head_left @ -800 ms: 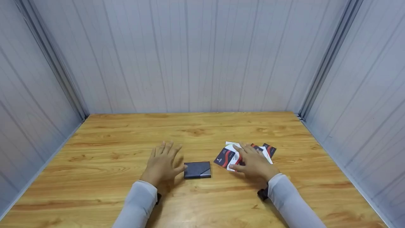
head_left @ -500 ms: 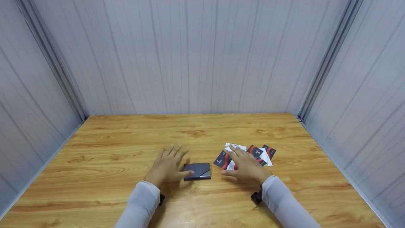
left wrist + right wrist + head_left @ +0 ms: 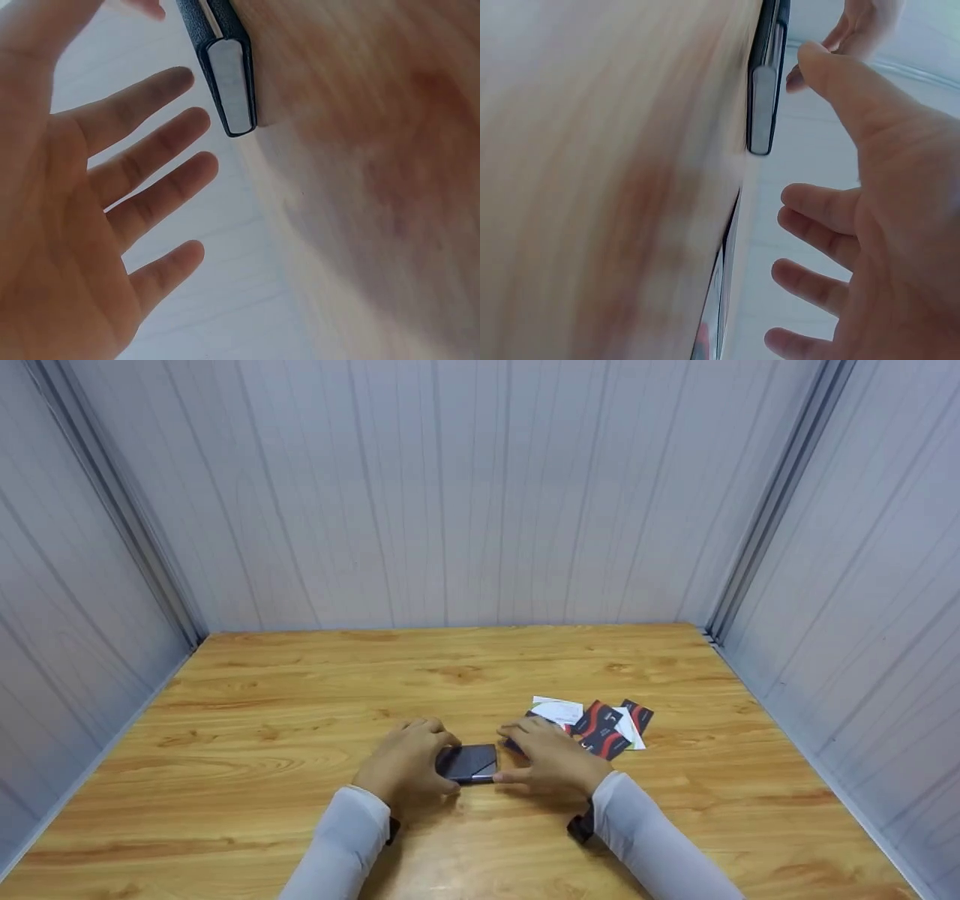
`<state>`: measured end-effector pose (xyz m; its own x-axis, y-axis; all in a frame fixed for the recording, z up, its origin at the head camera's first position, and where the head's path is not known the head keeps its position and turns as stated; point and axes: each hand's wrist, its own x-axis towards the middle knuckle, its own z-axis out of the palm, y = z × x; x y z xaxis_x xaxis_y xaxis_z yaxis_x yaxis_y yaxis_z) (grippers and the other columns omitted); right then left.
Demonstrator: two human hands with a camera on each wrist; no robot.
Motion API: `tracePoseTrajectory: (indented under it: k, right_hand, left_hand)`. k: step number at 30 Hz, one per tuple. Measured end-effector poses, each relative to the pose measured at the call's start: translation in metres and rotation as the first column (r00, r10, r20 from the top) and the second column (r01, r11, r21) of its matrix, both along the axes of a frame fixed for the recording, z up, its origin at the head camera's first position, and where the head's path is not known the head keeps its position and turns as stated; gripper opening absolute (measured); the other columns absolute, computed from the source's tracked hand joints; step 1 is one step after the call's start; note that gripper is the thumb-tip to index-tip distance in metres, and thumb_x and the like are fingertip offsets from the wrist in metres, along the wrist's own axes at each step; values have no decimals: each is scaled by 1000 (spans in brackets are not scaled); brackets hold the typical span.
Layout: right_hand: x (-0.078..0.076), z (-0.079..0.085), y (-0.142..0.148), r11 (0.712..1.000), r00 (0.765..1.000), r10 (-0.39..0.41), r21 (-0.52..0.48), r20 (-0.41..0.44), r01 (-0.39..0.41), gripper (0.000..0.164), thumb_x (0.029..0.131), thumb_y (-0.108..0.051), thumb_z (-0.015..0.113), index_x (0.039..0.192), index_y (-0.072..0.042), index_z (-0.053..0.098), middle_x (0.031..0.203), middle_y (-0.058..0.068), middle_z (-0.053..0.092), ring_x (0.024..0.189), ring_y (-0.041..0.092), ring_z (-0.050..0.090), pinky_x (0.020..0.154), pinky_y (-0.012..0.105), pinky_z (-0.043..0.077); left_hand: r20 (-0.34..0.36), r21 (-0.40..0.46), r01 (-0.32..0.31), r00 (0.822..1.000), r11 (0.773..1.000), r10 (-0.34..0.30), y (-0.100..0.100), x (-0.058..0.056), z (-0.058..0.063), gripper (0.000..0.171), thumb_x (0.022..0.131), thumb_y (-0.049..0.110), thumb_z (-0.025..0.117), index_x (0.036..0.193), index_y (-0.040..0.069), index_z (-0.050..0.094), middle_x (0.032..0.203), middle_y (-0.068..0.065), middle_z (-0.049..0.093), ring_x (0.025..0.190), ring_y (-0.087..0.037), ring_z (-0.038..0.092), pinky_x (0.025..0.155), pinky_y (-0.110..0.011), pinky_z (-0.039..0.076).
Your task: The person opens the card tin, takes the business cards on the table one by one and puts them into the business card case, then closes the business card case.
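A dark, flat card case with a silver-edged corner lies on the table between both hands. My left hand is at the case's left side, fingers slightly bent. In the left wrist view its fingers stay spread and apart from the pale end of the case. On the other side, my right hand hovers with thumb and fingers parted near the case's right edge. The right wrist view shows that hand holding nothing, its thumb a little off the case.
Several red, black and white cards lie overlapping to the right, some partly hidden behind the right hand. The wooden table runs back to a pale panelled wall, with side walls at left and right.
Both hands have drawn inward to the case, the right one moving left off the cards. Their fingers, straighter before, have bent a little. Case and cards stay in place.
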<state>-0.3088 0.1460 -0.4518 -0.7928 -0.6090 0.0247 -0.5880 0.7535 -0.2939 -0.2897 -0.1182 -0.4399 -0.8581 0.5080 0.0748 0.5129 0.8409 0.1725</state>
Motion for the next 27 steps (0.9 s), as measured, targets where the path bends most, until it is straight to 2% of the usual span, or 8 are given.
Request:
tracePoseTrajectory:
  k: [5, 12, 19, 27]
  right_hand:
    - [-2, 2, -8, 1000, 999, 15, 14, 42, -16, 83, 89, -68, 60, 152, -15, 45, 154, 5, 41, 144, 30, 31, 117, 50, 26]
    - [-5, 0, -13, 999, 997, 43, 15, 59, -44, 75, 91, -61, 64, 148, -14, 51, 152, 3, 43, 143, 29, 33, 117, 49, 24]
    - [-7, -3, -15, 999, 997, 40, 0, 65, -40, 71, 92, -54, 67, 145, -10, 53, 147, 4, 49, 140, 27, 38, 116, 46, 27]
    - [-8, -3, -15, 998, 995, 52, -25, 80, -51, 69, 92, -50, 70, 143, -6, 54, 142, 8, 53, 135, 29, 44, 113, 45, 33]
  left_hand:
    - [6, 3, 3, 1000, 1000, -3, 1, -1, 0, 61, 73, 47, 86, 125, 19, 71, 110, 3, 61, 100, -17, 56, 94, -44, 44]
    - [28, 62, -2, 1000, 998, 1, -1, -1, -3, 54, 71, 36, 86, 121, 20, 73, 101, 6, 60, 85, -13, 55, 76, -34, 48]
    - [27, 95, 19, 999, 995, -22, -1, -2, -3, 52, 71, 30, 87, 119, 16, 74, 97, 4, 59, 80, -12, 55, 72, -31, 48]
    - [49, 105, 2, 999, 994, -7, 1, -2, 1, 46, 71, 26, 84, 116, 17, 76, 96, 3, 60, 77, -13, 55, 70, -32, 49]
